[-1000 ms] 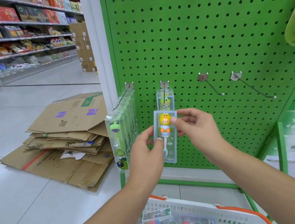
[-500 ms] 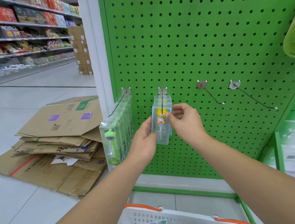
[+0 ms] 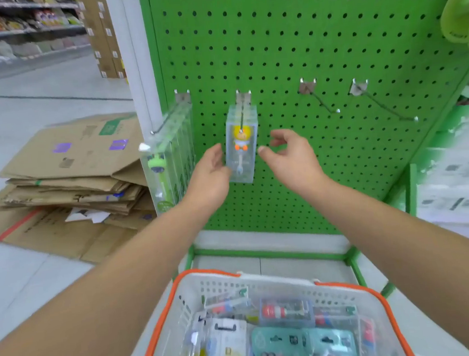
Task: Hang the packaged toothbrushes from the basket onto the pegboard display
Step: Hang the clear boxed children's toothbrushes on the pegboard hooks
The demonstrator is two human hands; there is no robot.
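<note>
A clear box with a yellow duck toothbrush (image 3: 241, 148) hangs at the front of the second hook on the green pegboard (image 3: 301, 44). My left hand (image 3: 211, 171) is at its lower left edge, fingers relaxed, perhaps just touching the box. My right hand (image 3: 289, 156) hovers just right of it, fingers loosely spread and holding nothing. Several green frog toothbrush boxes (image 3: 167, 166) fill the leftmost hook. Below, the white basket (image 3: 187, 295) with orange handles holds several more packaged toothbrushes (image 3: 284, 309).
Two bare hooks (image 3: 320, 102) (image 3: 386, 107) stick out of the board to the right. Flattened cardboard (image 3: 66, 175) is piled on the floor at left. A green item (image 3: 462, 7) hangs at the top right. A green base frame (image 3: 262, 253) runs under the board.
The duck toothbrush box went from both hands up onto the second hook. My right hand has let go and drawn back to the right; my left has loosened. The view tilted down, showing more basket.
</note>
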